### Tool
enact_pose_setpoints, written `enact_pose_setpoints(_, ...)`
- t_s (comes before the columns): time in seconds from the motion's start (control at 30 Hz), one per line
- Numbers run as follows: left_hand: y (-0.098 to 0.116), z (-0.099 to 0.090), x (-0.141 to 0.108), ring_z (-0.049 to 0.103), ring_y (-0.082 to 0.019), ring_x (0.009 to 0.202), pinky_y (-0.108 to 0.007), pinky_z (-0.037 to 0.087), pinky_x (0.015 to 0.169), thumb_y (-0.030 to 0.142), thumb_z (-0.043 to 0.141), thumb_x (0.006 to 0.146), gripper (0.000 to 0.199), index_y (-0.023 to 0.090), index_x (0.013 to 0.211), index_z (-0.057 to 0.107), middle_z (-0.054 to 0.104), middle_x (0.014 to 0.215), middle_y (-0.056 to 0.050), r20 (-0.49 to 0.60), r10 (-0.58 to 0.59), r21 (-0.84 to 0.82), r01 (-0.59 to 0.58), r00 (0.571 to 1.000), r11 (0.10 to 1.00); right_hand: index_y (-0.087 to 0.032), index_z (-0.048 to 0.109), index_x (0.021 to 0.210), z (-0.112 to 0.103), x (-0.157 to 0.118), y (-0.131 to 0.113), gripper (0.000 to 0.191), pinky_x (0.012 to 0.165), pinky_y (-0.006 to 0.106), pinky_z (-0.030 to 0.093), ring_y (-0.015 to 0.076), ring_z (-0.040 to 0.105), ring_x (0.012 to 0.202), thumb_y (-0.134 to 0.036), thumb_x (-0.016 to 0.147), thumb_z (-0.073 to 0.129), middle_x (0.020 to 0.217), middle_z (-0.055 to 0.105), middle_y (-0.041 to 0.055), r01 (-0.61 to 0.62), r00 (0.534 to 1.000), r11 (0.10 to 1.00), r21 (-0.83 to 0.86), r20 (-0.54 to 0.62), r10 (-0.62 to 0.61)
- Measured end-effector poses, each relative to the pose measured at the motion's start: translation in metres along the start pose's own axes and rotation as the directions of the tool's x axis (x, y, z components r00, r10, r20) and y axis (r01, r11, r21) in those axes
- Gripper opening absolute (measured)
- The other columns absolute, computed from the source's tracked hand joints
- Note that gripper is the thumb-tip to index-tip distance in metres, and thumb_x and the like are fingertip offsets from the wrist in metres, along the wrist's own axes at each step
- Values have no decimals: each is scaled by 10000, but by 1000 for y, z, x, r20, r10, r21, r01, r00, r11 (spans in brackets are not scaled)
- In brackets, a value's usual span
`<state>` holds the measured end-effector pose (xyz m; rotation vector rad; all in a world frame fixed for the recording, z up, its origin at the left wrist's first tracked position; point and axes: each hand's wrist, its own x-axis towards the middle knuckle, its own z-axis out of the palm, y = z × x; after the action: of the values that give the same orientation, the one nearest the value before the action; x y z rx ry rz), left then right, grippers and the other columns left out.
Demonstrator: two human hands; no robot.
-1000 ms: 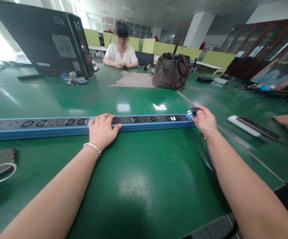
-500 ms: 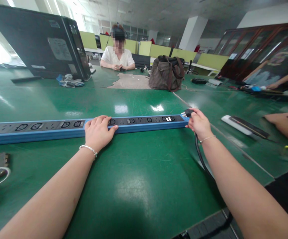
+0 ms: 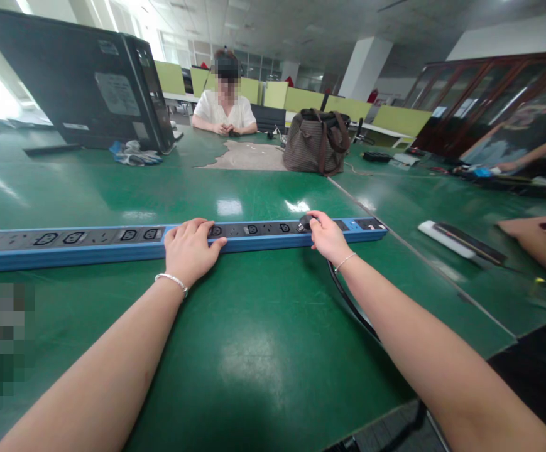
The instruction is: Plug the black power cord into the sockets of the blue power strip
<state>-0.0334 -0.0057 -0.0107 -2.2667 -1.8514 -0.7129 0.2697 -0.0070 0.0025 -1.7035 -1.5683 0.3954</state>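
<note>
A long blue power strip (image 3: 267, 244) with black sockets lies across the green table. Laid over its middle, my left hand (image 3: 188, 248) grips it, fingers across the top and thumb along the near side. My right hand (image 3: 328, 236) is closed on a black power plug (image 3: 306, 221), holding it at the sockets toward the strip's right part. Whether the prongs touch a socket I cannot tell. From beneath that hand a black cord (image 3: 348, 298) runs down behind my right forearm.
Past the strip stand a black computer case (image 3: 79, 88), gloves (image 3: 135, 154) and a brown bag (image 3: 316, 143). A person (image 3: 224, 110) sits opposite. At right lies a white and black bar (image 3: 461, 242), near another person's arm (image 3: 536, 242); someone else stands farther back.
My right hand has moved left with the plug, from the strip's right end to over its sockets. That end is now uncovered. My left hand stays on the strip.
</note>
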Motion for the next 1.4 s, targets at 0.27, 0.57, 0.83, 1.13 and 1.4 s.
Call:
enact_pose_setpoints(0.27, 0, 0, 0, 459, -295, 1238, -472, 271, 1024, 524, 397, 869, 513, 204, 1229, 573, 565, 1312, -99, 11, -9, -20, 9, 1000, 1000, -205, 540, 1213, -2, -1, -17, 380, 789, 354, 502, 199, 637, 772, -312, 911, 334, 927, 686, 71, -69, 996, 974, -215, 33, 78)
enact_pose_setpoints(0.57, 0, 0, 0, 460, -301, 1236, -477, 280, 1019, 524, 390, 868, 506, 218, 1225, 577, 563, 1313, -105, 5, -1, -17, 1, 1000, 1000, -173, 503, 1243, -10, 2, -41, 396, 810, 356, 455, 263, 635, 942, -293, 926, 300, 1035, 675, 139, -23, 981, 852, -522, 152, 120)
enact_pose_setpoints(0.83, -1, 0, 0, 452, -299, 1244, -484, 271, 1024, 523, 393, 866, 505, 221, 1229, 573, 562, 1315, -102, 20, -10, -33, 11, 1000, 999, -156, 431, 1270, -4, -4, -50, 395, 781, 399, 457, 293, 653, 872, -299, 939, 268, 937, 681, 169, 7, 974, 780, -625, 182, 137)
enact_pose_setpoints(1.13, 0, 0, 1, 461, -302, 1232, -482, 281, 1020, 524, 398, 867, 506, 215, 1225, 579, 563, 1314, -103, 15, -12, -15, 12, 1000, 1000, -183, 402, 1288, 1, -14, -43, 384, 775, 404, 457, 289, 654, 856, -298, 950, 259, 908, 687, 150, 3, 989, 797, -604, 118, 86)
enact_pose_setpoints(1.4, -1, 0, 1, 456, -303, 1238, -488, 275, 1024, 524, 389, 867, 508, 222, 1231, 576, 558, 1318, -107, 22, -3, -25, 4, 1000, 1000, -137, 444, 1248, -7, 2, -48, 390, 801, 405, 458, 290, 651, 862, -290, 919, 301, 937, 683, 175, 43, 963, 811, -583, 242, 123)
